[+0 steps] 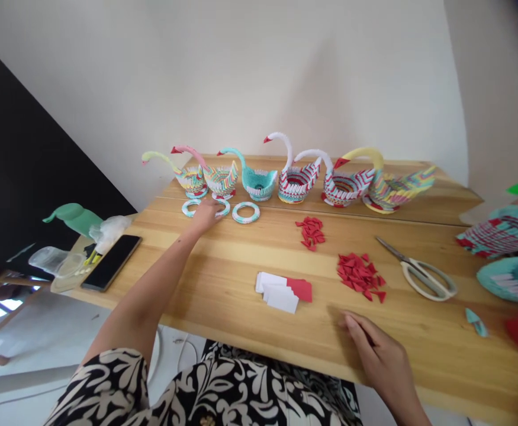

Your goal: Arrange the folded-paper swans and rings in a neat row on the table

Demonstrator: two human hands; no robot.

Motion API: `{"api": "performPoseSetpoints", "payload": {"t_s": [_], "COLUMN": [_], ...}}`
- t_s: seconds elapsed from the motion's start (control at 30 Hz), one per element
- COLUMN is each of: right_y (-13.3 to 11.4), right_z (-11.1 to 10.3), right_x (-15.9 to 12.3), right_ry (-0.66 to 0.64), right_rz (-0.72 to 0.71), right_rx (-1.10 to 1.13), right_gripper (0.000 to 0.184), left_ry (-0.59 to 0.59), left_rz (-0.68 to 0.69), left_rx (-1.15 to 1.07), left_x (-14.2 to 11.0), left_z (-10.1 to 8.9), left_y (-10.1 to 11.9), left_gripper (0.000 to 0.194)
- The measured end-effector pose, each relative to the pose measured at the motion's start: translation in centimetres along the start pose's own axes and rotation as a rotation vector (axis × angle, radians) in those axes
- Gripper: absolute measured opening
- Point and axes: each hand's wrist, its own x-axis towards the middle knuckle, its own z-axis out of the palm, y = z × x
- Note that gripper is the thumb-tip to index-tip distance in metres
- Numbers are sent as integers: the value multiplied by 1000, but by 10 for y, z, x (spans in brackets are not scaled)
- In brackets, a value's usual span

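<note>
My left hand (206, 215) reaches to the back left of the wooden table, its fingers closed over the left part of a white and turquoise paper ring (225, 207). A matching ring (187, 211) lies left of it, partly behind the hand, and another ring (245, 213) lies to the right. My right hand (380, 352) is low over the table's front edge, fingers curled and thumb against them, with nothing visible inside. Nearest to it are a pile of red folded paper triangles (360, 274), white paper slips (280, 296) and red slips (301, 289).
Several folded-paper swans (259, 182) stand along the back. A smaller heap of red triangles (311, 233) and scissors (425, 277) lie to the right. A phone (112, 262) and a plastic cup (58, 260) are at the left. More paper pieces (507, 231) crowd the right edge.
</note>
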Motion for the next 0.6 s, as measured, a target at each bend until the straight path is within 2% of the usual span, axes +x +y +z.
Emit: {"api": "performPoseSetpoints", "payload": {"t_s": [0.1,0.17,0.2,0.3,0.37,0.47,0.6], "right_y": [-2,-3,-5,-17,-31,-56,-82], "right_z": [-1,-2,-3,-6,-5,1,16], "right_x": [-1,-1,-1,4,10,21,36], "right_ry": [-12,-19,-22,-33,-37,-61,-123], "right_rz": [-4,3,8,-31,-123,-303,-510], "right_rx": [15,30,37,48,50,34,-51], "right_gripper": [44,43,42,38,34,28,30], "left_ry": [72,127,113,-13,-149,-271,-322], "left_rz": [16,101,155,302,386,367,283], "left_rx": [22,-5,-36,-149,-227,-300,-339], "left_x": [-8,-22,-32,-67,-88,-108,-119], "left_z": [-11,-21,-26,-32,-27,-12,3], "left_y": [19,47,64,117,143,161,165], "left_gripper": [47,55,56,54,58,67,82]}}
